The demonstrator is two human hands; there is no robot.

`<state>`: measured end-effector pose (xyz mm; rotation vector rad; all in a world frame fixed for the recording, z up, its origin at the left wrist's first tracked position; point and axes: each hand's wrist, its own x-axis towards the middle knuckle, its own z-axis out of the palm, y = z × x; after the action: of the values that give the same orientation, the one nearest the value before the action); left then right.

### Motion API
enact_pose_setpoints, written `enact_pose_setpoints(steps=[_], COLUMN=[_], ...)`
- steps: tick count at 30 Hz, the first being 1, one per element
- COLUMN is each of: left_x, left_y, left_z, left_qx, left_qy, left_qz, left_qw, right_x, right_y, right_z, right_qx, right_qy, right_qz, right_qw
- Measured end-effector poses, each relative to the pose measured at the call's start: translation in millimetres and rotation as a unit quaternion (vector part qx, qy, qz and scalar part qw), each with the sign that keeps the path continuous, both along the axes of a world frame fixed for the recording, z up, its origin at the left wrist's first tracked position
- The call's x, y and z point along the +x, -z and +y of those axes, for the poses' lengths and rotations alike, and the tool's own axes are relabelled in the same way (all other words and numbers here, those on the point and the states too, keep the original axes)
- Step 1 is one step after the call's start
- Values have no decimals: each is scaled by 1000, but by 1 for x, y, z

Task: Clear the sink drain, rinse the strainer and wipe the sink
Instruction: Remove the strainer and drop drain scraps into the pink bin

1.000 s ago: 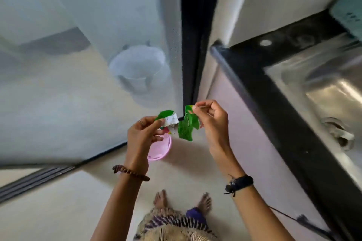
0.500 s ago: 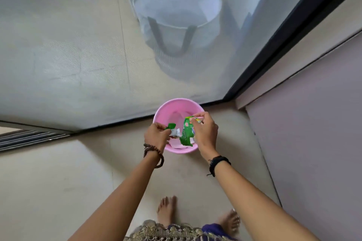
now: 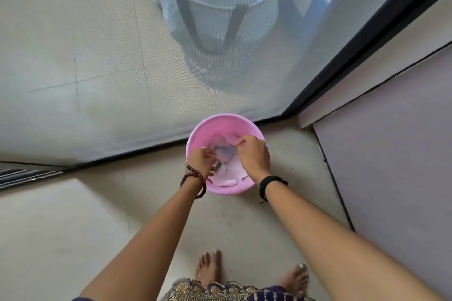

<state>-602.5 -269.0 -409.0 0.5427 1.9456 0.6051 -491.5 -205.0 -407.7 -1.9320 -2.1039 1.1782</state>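
Note:
A small pink bin (image 3: pixel 195 134) stands on the floor by the door track. It has a pale pink liner (image 3: pixel 230 173) and a blue-grey scrap (image 3: pixel 226 151) inside. Both my hands are low over its mouth. The fingers of my left hand (image 3: pixel 201 162) are curled at the bin's left side, and what they hold is hidden. My right hand (image 3: pixel 253 154) hovers over the right rim with fingertips pinched together and nothing visible between them. The green wrapper pieces are out of sight. Sink and strainer are outside the view.
A mesh screen door (image 3: pixel 97 56) with a black frame (image 3: pixel 354 49) runs behind the bin. A white basket with dark handles (image 3: pixel 215 7) sits beyond it. A mauve cabinet panel (image 3: pixel 391 142) rises on the right. My bare feet (image 3: pixel 210 269) stand on the beige floor.
My view tilted from the sink counter down to the floor. Both hands lowered the torn green wrapper to the pink bin, and the wrapper no longer shows in my fingers.

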Motion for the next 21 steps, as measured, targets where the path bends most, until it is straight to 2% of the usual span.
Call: enact_pose_setpoints(steps=[4,8,10,12,17,21], left_x=[13,35,59,71,135,196], left_y=[-55,-147,-226,-268,-425,-510], left_z=[2,9,19,21,27,31], left_qx=[35,99,124,174,260,330], left_qy=[-29,-35,-25,-41,-20,32], left_qz=[-33,-81,-119,-131,-231,-250], left_qw=[998,991,985,975,937,910], right_x=[5,16,42,50,122,187], right_y=[-47,-132,-213,-258,-424,-515], right_z=[-1,-7,-6,-9,-7,-11], right_qx=[-42,-59,-40,-20,90,162], right_qy=[81,155,217,230,292,326], right_qz=[40,133,185,236,305,335], right_qw=[995,977,958,944,902,869])
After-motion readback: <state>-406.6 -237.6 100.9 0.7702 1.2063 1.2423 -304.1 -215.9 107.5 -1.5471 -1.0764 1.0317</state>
